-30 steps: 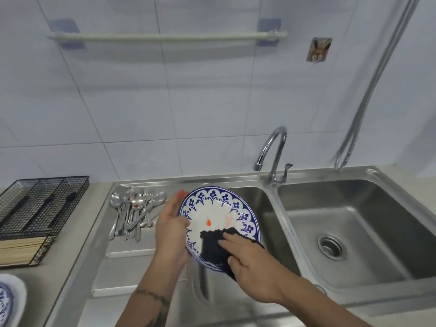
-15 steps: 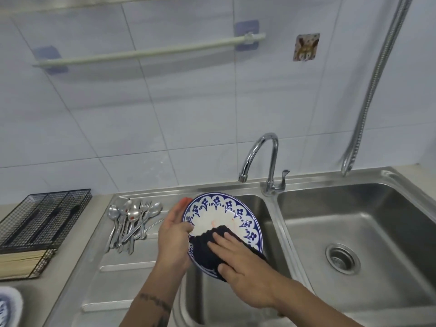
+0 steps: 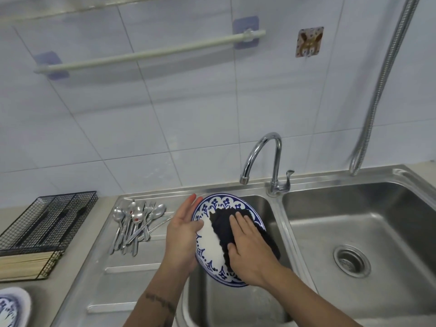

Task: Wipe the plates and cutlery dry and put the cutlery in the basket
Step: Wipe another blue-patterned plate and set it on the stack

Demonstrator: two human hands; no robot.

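Note:
A blue-and-white patterned plate (image 3: 208, 241) is held tilted over the left sink basin (image 3: 259, 206). My left hand (image 3: 181, 234) grips its left rim, thumb on the face and fingers behind. My right hand (image 3: 250, 251) presses a dark cloth (image 3: 223, 224) flat against the plate's right half with straight fingers. Several spoons and forks (image 3: 134, 224) lie in a pile on the steel drainboard left of the plate. The black wire basket (image 3: 49, 217) stands on the counter at the far left.
A bundle of chopsticks (image 3: 23, 263) lies in the basket's near end. Another patterned plate (image 3: 9, 308) shows at the bottom left corner. The faucet (image 3: 266, 156) rises behind the plate. The right basin (image 3: 368, 223) has a drain (image 3: 351, 260). A hose (image 3: 382, 79) hangs at right.
My right hand has slid the cloth up from the plate's lower edge to its middle and upper right. My left hand keeps the same hold on the rim.

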